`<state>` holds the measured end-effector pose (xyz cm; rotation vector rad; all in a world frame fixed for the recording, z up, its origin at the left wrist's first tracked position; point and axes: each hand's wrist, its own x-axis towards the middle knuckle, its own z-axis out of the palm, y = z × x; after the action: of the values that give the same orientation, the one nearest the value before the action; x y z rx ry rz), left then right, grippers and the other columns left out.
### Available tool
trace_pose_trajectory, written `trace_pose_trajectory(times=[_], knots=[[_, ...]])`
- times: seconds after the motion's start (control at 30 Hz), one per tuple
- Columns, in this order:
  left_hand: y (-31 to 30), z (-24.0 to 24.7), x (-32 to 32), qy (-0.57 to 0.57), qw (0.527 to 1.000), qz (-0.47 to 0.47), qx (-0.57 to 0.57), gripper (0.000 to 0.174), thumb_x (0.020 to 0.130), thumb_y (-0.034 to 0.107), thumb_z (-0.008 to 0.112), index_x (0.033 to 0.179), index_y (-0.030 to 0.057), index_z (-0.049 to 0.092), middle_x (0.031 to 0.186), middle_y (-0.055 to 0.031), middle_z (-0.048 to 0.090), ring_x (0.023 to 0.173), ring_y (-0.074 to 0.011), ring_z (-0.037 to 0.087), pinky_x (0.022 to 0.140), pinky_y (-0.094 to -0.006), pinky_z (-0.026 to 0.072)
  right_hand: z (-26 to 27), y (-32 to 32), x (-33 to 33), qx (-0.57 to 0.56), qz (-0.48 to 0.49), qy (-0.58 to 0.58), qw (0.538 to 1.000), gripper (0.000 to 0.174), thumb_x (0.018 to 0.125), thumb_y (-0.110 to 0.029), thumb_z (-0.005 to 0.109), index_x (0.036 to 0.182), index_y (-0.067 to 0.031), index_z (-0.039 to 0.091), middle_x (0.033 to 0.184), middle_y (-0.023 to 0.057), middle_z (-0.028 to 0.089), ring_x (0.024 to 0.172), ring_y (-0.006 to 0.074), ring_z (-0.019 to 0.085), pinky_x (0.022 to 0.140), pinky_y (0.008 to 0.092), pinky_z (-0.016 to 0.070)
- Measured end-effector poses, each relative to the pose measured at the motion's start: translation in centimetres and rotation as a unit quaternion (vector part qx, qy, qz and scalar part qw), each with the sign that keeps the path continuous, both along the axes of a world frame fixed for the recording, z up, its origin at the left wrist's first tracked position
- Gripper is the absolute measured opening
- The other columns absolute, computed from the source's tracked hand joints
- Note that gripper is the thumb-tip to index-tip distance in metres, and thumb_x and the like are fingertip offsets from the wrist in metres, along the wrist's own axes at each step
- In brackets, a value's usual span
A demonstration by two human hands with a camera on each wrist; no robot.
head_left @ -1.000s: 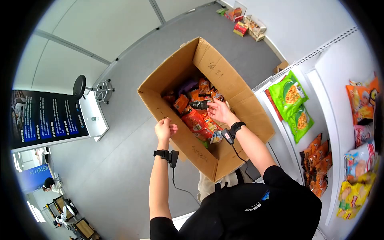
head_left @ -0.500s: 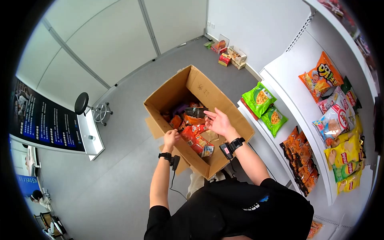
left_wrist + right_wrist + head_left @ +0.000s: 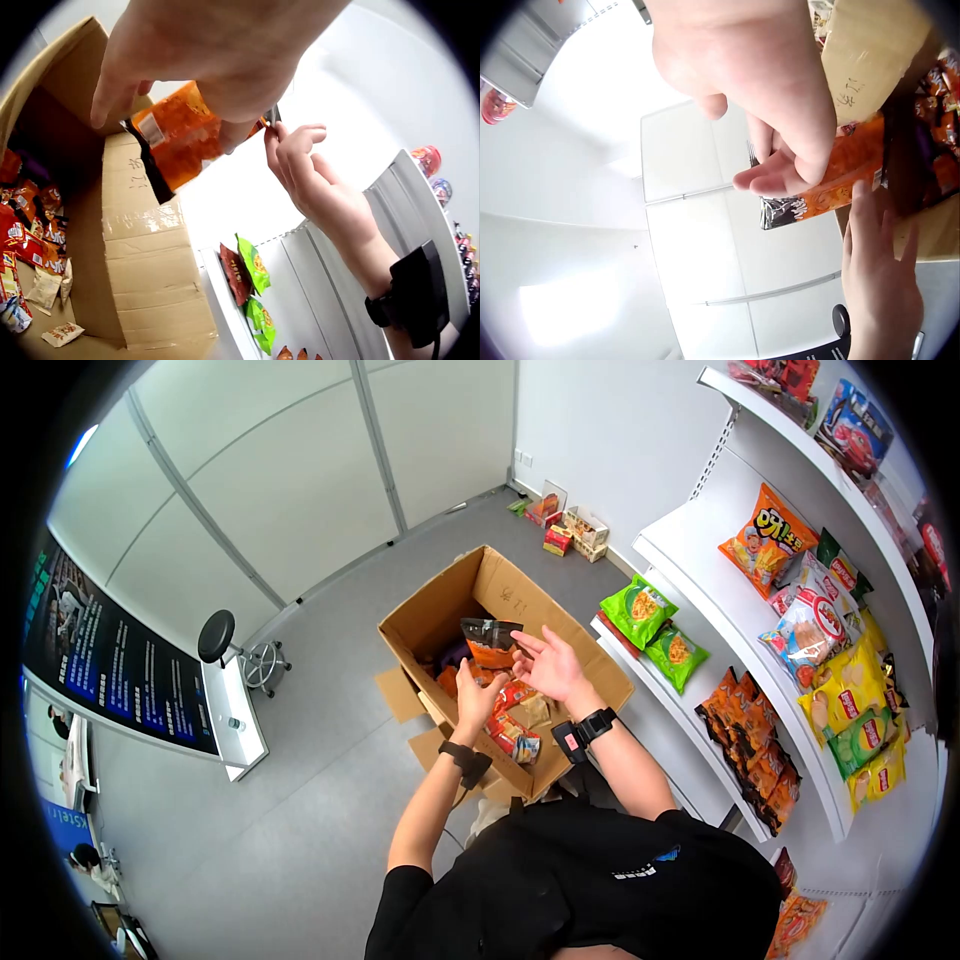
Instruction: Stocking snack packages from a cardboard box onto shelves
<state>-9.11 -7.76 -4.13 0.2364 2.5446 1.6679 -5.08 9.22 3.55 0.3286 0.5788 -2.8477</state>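
An orange and black snack bag is up at the box's opening, above the packets inside. My right hand pinches its edge between thumb and fingers; in the left wrist view the right hand is at the black end of the bag. My left hand is just below the bag with fingers extended. In the right wrist view the left hand's fingertips lie at the bag's lower edge; whether they touch it I cannot tell.
The cardboard box holds several red and orange packets. Shelves with snack bags stand at the right, green bags on the lower one. A stool is at the left; small boxes lie by the wall.
The orange and black bag has risen out of the box with my right hand. My left hand has moved from the box's left edge up to the bag. The head view shows more shelving.
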Motion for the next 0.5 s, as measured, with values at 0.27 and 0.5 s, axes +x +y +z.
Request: trace_pose_trajectory(times=[0.27, 0.5], knots=[[1.2, 3.2, 0.0, 0.055, 0.988, 0.014, 0.140, 0.071, 0.075, 0.017, 0.071, 0.130, -0.0016, 0.031, 0.128, -0.0224, 0.040, 0.112, -0.0319, 0.048, 0.093, -0.0375, 0.0419, 3.0, -5.1, 2.5, 0.068, 0.029, 0.057, 0.996, 0.059, 0.093, -0.044, 0.045, 0.133, -0.0012, 0.039, 0.099, 0.0111, 0.059, 0.091, 0.0189, 0.059, 0.080, 0.0336, 0.0451], [1.0, 2.4, 0.1, 0.017, 0.931, -0.067, 0.357, 0.034, 0.083, 0.006, 0.056, 0.116, 0.0025, 0.048, 0.101, -0.0088, 0.060, 0.088, -0.0179, 0.058, 0.074, -0.0297, 0.0486, 4.0, -8.6, 4.8, 0.147, 0.007, 0.053, 0.988, 0.060, 0.095, -0.044, 0.042, 0.136, -0.0024, 0.030, 0.133, 0.0058, 0.039, 0.098, 0.0182, 0.056, 0.078, 0.0325, 0.0453]])
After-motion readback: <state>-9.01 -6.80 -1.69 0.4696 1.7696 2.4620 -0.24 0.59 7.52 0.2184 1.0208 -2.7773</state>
